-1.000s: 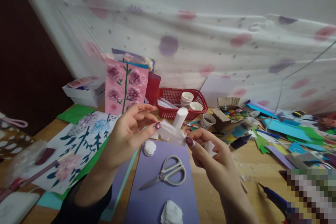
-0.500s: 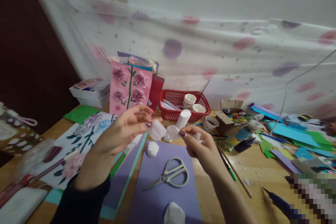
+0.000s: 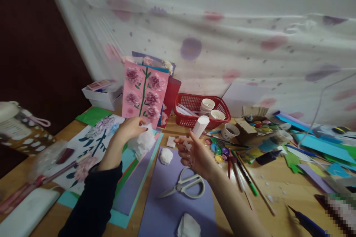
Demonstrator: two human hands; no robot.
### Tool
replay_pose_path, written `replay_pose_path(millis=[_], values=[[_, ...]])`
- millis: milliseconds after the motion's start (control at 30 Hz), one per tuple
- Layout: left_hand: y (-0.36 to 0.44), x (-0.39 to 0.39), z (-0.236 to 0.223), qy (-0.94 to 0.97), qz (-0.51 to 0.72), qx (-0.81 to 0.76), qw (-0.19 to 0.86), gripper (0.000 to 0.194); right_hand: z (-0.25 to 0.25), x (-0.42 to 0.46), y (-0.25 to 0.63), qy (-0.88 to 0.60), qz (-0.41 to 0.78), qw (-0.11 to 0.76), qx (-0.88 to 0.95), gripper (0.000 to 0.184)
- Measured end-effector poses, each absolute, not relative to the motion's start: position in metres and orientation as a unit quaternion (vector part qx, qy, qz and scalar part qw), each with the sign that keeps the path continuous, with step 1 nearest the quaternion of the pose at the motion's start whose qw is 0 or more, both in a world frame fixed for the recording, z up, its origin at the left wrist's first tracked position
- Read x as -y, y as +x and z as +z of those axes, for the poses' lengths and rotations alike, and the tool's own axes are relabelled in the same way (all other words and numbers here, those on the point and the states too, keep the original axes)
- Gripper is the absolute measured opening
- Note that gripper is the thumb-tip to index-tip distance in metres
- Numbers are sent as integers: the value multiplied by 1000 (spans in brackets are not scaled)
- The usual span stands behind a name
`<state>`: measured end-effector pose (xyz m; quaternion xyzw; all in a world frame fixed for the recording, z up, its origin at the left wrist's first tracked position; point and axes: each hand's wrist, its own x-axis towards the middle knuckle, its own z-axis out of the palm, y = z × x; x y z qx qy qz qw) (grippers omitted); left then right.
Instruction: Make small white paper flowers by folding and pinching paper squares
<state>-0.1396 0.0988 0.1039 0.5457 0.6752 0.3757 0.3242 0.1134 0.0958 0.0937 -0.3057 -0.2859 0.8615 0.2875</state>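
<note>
Crumpled tissue paper [image 3: 145, 143] (matt), smooth wooden tabletop [image 3: 294, 189]

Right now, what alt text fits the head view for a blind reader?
A person's left hand touches a crumpled white bundle over coloured sheets; the right hand, with a white scrap, is above scissors on a purple sheet. A red basket behind holds cups.

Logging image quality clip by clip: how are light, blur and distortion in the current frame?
Head view: dim light, with faint shadow low on the purple sheet; head view: crumpled white material at the left hand looks soft; head view: wide-angle stretch toward the edges, bottom right corner pixelated.
</note>
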Motion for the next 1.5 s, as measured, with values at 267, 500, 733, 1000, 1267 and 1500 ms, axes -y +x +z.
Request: replay_pose_path(millis=[267, 500, 733, 1000, 1267, 1500], values=[[-52, -57, 144, 664, 426, -555, 264, 15, 110, -88, 118, -209, 885, 335, 249, 42], [-25, -49, 137, 692, 398, -570, 195, 27, 121, -67, 122, -168, 847, 401, 307, 26], [-31, -41, 149, 727, 376, -549, 167, 7, 128, -59, 133, -171, 820, 398, 375, 47], [-32, -37, 154, 652, 481, -502, 301, 9, 141, -57, 143, -256, 666, 441, 545, 23], [-26, -39, 165, 523, 575, -386, 496, 38, 161, -56, 149, -315, 525, 463, 641, 13], [-22, -48, 162, 478, 570, -332, 581, 46, 163, -49, 163, -311, 347, 562, 684, 10]])
